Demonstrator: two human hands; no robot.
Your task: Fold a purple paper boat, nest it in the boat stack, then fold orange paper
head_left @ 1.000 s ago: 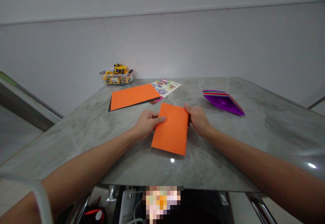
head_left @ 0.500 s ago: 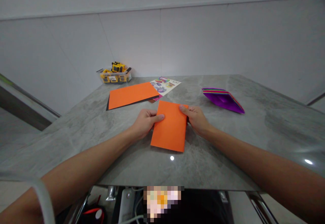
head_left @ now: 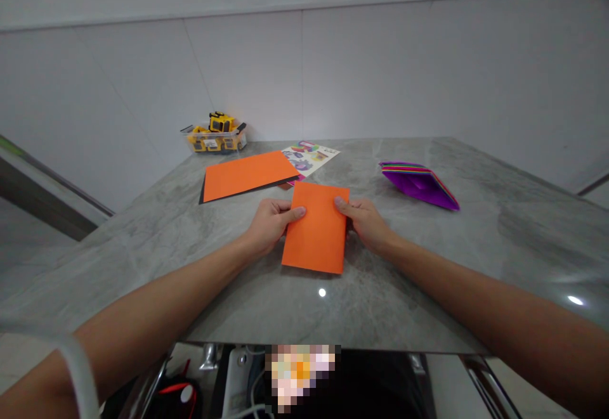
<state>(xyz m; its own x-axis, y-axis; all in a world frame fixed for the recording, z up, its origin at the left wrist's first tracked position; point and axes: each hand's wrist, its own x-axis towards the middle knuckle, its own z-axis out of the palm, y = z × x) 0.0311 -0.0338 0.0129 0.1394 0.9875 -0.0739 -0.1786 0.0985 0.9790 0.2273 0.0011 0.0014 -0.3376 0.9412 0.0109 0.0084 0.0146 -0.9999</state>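
Observation:
A folded sheet of orange paper [head_left: 316, 232] is held up over the front middle of the table. My left hand [head_left: 273, 224] grips its left edge, thumb on the face and fingers behind. On the opposite edge, near the upper right corner, my right hand [head_left: 364, 219] pinches the paper the same way. The fingers behind the paper are mostly hidden. Beyond my left hand lies a larger stack of orange paper [head_left: 250, 175] with a dark sheet showing beneath it. Farther right of my right hand rests a pile of folded coloured papers [head_left: 419, 187], purple outermost.
A clear plastic box [head_left: 216, 140] with yellow toy vehicles stands at the back left by the wall. A printed sheet [head_left: 314, 158] with colourful pictures lies partly under the orange stack. The grey marble-look table [head_left: 476, 260] has its front edge close to me.
The folded orange paper has shifted slightly up and its lower edge looks tipped a little away. Both hands keep their grip; the other things stay put.

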